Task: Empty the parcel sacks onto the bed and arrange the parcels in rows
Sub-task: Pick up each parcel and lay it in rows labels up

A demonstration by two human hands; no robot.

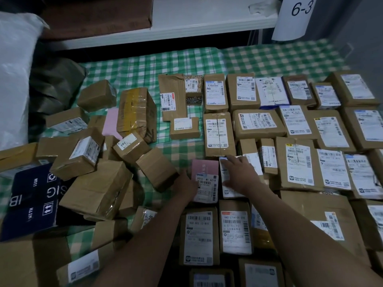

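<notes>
A pink parcel [205, 171] with a white label lies flat on the green checked bed [145, 67], in the middle of the view. My left hand [187, 186] touches its left edge. Beside it on the right lies a white-labelled parcel [229, 188], and my right hand [240, 172] rests flat on top of it with straight fingers. Brown cardboard parcels [259, 125] lie label-up in rows to the right and toward me. On the left a loose heap of brown boxes [95, 189] lies tumbled at all angles.
A white sack [14, 79] bulges at the far left, with a dark green sack [53, 88] beside it. A dark blue box [33, 201] lies in the heap. A white shelf [165, 32] runs behind the bed, with a "6-3" sign [298, 15] at the right.
</notes>
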